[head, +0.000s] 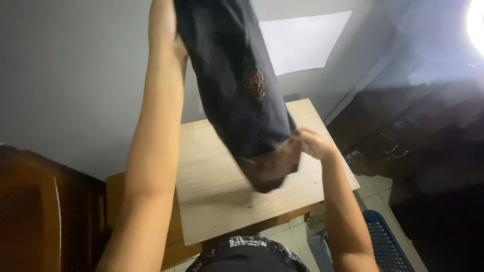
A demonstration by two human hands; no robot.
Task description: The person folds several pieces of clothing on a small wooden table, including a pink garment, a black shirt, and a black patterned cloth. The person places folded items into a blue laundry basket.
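While pinched shut on the lower hem, fingers of the right hand pulling a dark navy garment taut above the pale wooden counter; left hand raised high, gripping the top edge, fingers hidden behind cloth, likely to hang it full length. Round brownish emblem mid-fabric. Blue plastic basket on the tiled floor, lower right; white rectangular sheet on the grey wall.
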